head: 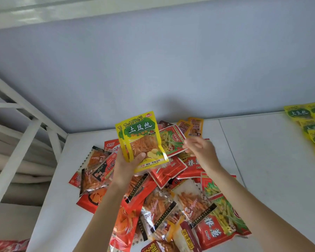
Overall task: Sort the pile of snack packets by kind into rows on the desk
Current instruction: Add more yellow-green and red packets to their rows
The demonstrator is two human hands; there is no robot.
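Above the pile [164,200], 2 yellow packets [142,140] in left-hand [125,166] grip; right hand [198,148] loosely curled, empty.

The desk [262,151] lies bare between the pile of packets [164,200] in the middle and the row of yellow packets [311,124] at the far right corner, an open lane running from the back edge toward the near edge. A narrower bare strip runs along the left edge, beside the pile. The pile itself spreads from near the back edge to the near edge. The wall [171,79] closes the back edge, and the white frame [25,124] stands just off the left edge. Both forearms reach over the pile, the left hand [127,164] holding yellow packets [142,140] above it.
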